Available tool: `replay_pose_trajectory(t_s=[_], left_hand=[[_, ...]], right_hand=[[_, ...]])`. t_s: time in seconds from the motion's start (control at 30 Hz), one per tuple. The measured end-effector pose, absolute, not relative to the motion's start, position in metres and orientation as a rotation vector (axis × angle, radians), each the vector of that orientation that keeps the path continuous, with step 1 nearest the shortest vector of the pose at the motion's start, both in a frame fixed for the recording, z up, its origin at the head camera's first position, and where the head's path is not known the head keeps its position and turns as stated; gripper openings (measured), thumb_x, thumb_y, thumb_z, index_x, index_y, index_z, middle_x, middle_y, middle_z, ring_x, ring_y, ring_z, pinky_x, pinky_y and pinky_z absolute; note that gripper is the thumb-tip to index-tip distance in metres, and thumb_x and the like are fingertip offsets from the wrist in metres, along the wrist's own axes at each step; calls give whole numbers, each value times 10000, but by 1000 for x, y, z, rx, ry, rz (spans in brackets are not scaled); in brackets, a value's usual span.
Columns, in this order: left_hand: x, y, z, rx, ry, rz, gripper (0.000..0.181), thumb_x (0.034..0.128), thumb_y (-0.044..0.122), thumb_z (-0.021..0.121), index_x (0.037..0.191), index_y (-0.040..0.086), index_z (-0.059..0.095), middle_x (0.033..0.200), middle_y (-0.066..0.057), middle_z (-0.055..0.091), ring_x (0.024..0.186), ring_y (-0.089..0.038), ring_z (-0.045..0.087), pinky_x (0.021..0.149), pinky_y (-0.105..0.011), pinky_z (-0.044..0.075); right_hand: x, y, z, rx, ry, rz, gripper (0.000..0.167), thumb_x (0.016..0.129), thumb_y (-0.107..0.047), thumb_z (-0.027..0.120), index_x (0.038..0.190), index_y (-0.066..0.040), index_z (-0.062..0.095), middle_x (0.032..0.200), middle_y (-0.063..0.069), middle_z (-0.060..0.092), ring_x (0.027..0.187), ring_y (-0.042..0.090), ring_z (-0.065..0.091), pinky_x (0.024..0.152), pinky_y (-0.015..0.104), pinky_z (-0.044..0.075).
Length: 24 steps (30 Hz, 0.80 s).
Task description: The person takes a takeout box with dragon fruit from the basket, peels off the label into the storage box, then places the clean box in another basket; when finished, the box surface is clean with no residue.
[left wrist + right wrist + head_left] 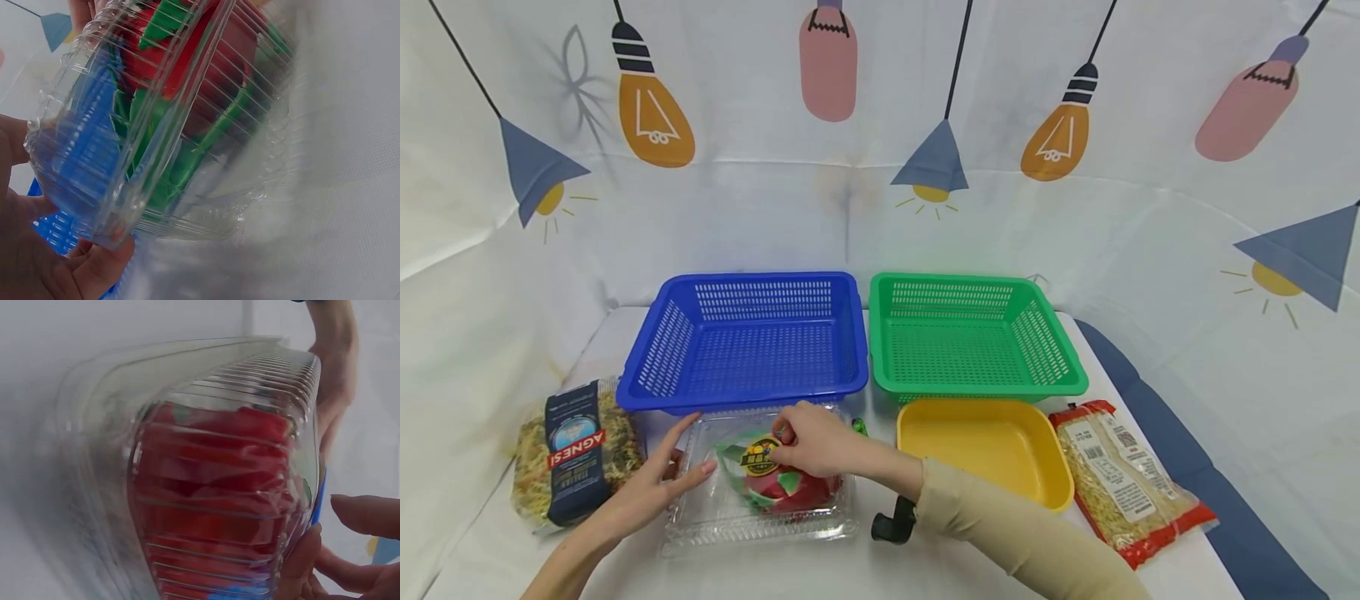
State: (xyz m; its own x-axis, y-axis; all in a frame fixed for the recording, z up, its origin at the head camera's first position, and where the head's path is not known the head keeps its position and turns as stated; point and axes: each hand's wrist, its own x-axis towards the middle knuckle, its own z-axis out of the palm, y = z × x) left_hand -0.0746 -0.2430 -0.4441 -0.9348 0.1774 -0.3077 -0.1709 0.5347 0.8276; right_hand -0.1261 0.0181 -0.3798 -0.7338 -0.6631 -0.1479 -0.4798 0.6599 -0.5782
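On the tabletop (805, 575), just on the near side of the blue basket (745, 398), the clear box (707, 508) lies btwn the hands, long axis approx. L–R. Red-green fruit (793, 493) inside, toward its R half. L hand (651, 492) grips box's L edge; R hand (816, 437) is nearer the fruit, fingers bent at the lid's label (758, 457); can't tell if pinching.
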Motion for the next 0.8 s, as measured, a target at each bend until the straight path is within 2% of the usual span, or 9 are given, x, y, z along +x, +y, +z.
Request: replay_pose_trajectory(t_s=[0.37, 0.63, 0.8], left_hand=[[-74, -241, -443, 6, 2424, 1372, 873, 996, 302, 606, 1604, 128, 5, 827, -47, 331, 687, -149, 350, 568, -287, 340], [-76, -241, -446, -14, 2417, 1370, 868, 995, 315, 606, 1607, 158, 10, 820, -44, 343, 691, -148, 364, 571, -282, 364], [-75, -241, -446, -14, 2428, 1366, 860, 996, 312, 604, 1606, 150, 20, 819, -47, 351, 705, -150, 371, 574, -284, 367]], right_hand=[[-128, 6, -378, -861, 2580, -675, 148, 923, -152, 696, 1048, -73, 687, 857, -46, 602, 789, 45, 509, 718, 159, 432], [-129, 2, -381, -804, 2590, -728, 155, 915, -158, 718, 1051, -88, 692, 877, -45, 661, 791, 27, 577, 720, 144, 454], [-129, 3, -382, -801, 2554, -768, 158, 925, -163, 716, 1055, -82, 677, 865, -37, 662, 758, 18, 568, 709, 150, 456]])
